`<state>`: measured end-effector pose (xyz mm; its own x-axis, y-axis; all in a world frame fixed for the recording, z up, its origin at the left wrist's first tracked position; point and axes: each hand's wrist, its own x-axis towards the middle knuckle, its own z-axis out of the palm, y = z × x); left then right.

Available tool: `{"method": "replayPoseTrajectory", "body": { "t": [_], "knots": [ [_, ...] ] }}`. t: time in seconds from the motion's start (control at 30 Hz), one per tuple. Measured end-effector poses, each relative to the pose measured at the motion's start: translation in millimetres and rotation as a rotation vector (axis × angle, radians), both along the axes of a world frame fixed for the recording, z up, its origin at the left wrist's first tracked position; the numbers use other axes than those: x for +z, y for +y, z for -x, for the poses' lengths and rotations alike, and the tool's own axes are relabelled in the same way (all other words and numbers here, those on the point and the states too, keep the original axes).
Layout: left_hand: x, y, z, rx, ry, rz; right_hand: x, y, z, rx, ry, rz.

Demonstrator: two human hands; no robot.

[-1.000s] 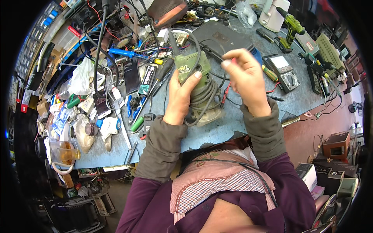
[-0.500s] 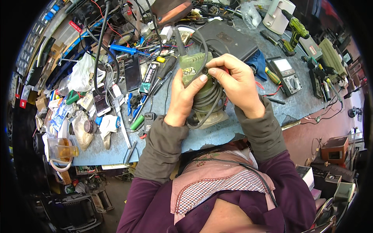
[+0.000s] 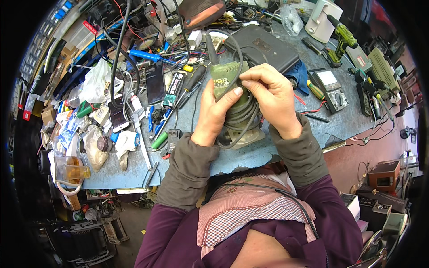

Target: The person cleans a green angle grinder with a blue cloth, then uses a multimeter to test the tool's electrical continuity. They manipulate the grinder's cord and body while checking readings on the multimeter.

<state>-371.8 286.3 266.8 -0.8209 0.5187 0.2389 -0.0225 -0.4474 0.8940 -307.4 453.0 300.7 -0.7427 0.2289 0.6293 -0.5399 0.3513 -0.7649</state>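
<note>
A green electric sander (image 3: 225,71) with a flat base (image 3: 248,139) lies on the bench in front of me. Its dark power cord (image 3: 242,117) is wound in several loops around the body, and one length arches up past the top end. My left hand (image 3: 213,111) is closed around the sander's left side, thumb pressed over the cord. From the right, my right hand (image 3: 273,99) pinches at the cord with thumb and forefinger, close to the left thumb tip. What exactly sits between those fingertips is partly hidden.
Left of the sander lie a screwdriver (image 3: 195,78), phones (image 3: 117,114), a caliper (image 3: 140,134) and plastic bags. A black case (image 3: 262,47) lies behind. To the right are an analog multimeter (image 3: 331,90) and a green cordless drill (image 3: 343,38). A cup (image 3: 71,170) stands at the left edge.
Both hands keep their hold on the sander and cord. The right fingertips have shifted slightly at the cord. The whole view has moved a little.
</note>
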Motion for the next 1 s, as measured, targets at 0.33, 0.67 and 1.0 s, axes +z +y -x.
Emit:
{"method": "replayPoseTrajectory", "body": {
  "t": [0.33, 0.67, 1.0],
  "knots": [
    [-2.2, 0.6, 0.9, 0.003, -0.015, -0.012, 0.4, -1.4, -3.2, -0.087, 0.075, -0.165],
    [-3.1, 0.9, 2.5, 0.001, 0.012, -0.011, -2.5, -2.0, -2.9, -0.06, 0.052, -0.099],
    [-0.4, -1.0, 1.1, -0.035, 0.001, -0.025, -4.4, 0.0, -2.0, -0.041, 0.044, -0.074]
  ]
}}
